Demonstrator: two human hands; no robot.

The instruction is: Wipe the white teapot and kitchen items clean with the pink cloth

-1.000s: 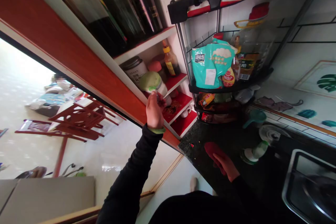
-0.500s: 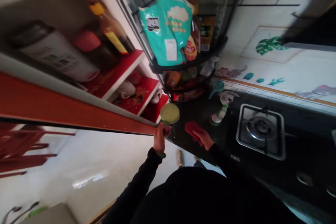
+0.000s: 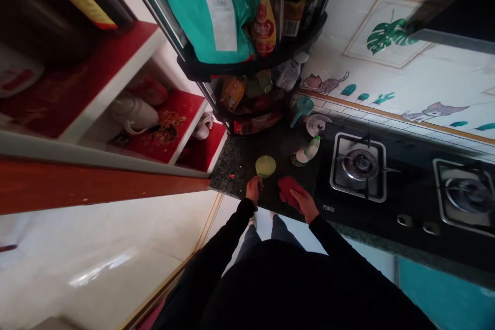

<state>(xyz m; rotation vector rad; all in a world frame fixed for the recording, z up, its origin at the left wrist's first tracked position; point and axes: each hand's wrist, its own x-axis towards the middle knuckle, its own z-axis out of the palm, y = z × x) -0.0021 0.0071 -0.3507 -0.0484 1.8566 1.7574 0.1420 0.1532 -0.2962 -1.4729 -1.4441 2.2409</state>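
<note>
My left hand (image 3: 253, 189) is closed on the handle of a round, pale green thing (image 3: 265, 166), perhaps a scoop or mug; its kind I cannot make out. It is over the dark countertop (image 3: 247, 152). My right hand (image 3: 307, 204) grips a folded red cloth (image 3: 288, 191) near the counter's front edge. Behind the cloth is a white and pink bottle with a green top (image 3: 306, 152). Small red bits (image 3: 231, 176) lie on the counter, left of my left hand.
To the right is a gas hob with a near burner (image 3: 361, 165) and a far-right burner (image 3: 469, 195). A corner rack (image 3: 247, 68) holds packets and bottles. At left are red-lined shelves (image 3: 193, 136) with a white jug (image 3: 133, 113). A teal scoop (image 3: 302, 106) rests by the wall.
The pale green thing has moved with my left hand from the shelf side to over the counter, closer to the red cloth. My view has shifted toward the hob.
</note>
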